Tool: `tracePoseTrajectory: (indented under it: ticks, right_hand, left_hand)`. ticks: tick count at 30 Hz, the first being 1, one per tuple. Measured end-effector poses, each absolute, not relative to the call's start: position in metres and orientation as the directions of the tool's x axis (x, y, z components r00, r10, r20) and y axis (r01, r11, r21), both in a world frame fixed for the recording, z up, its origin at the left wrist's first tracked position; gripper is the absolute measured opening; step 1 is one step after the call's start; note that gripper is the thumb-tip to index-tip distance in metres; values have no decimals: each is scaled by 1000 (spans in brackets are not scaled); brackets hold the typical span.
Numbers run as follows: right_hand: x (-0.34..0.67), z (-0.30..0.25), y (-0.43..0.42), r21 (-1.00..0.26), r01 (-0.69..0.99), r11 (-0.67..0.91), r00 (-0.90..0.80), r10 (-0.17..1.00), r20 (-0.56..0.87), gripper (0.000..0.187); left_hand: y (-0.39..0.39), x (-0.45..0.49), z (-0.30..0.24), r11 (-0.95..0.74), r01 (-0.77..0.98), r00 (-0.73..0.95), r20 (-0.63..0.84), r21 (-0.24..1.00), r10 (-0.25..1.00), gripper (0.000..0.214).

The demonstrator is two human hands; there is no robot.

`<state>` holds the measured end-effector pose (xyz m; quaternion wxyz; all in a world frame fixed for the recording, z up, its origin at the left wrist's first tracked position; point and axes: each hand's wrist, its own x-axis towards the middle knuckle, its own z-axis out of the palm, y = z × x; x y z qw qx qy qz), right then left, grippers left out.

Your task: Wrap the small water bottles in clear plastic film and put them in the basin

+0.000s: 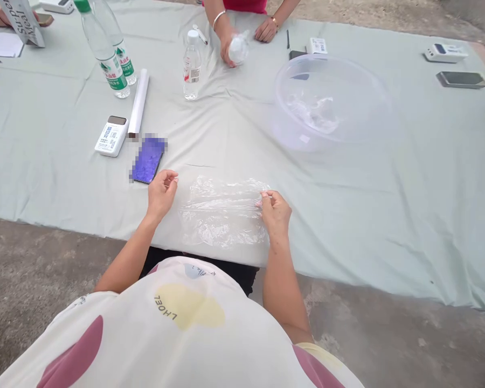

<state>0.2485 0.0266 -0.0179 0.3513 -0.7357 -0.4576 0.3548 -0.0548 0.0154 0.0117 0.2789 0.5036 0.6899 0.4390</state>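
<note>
A crumpled sheet of clear plastic film [222, 213] lies on the pale green cloth [388, 215] right in front of me. My right hand [275, 212] pinches the film's right edge with closed fingers. My left hand [161, 191] hovers near the film's left edge, fingers curled in a pinch; whether it grips the film I cannot make out.
A blurred blue phone [147, 159], a white device [111, 135] and a white roll [138, 102] lie left of my hands. Water bottles [105, 51] and a small bottle [191, 64] stand behind. A clear plastic basin [327, 102] sits right. Another person's hands [234, 46] hold something clear opposite.
</note>
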Motion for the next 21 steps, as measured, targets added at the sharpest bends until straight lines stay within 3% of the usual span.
tracePoseTrajectory:
  ticks: [2, 5, 9, 16, 19, 21]
  right_hand:
    - [249, -18, 22, -840, 440, -319, 328, 927, -180, 39]
    - [252, -19, 17, -832, 447, -330, 350, 920, -176, 40]
    - [265, -26, 14, -796, 521, -307, 388, 916, -99, 38]
    - [282, -28, 32, -726, 596, -344, 456, 889, -47, 37]
    - [282, -16, 36, -720, 621, -310, 543, 832, 111, 34]
    - [275, -7, 35, -725, 663, -188, 507, 824, 251, 33]
  left_hand:
    - [20, -41, 16, -3, 623, -68, 58, 782, 996, 24]
    - [27, -27, 18, -169, 830, 262, -105, 531, 959, 33]
    - [43, -28, 16, -208, 933, 287, -261, 293, 921, 70]
    - [79, -45, 24, -273, 923, 353, -316, 271, 881, 85]
    - [80, -45, 30, -294, 915, 367, -265, 275, 892, 82]
    - [75, -42, 35, -301, 914, 358, -190, 271, 914, 77]
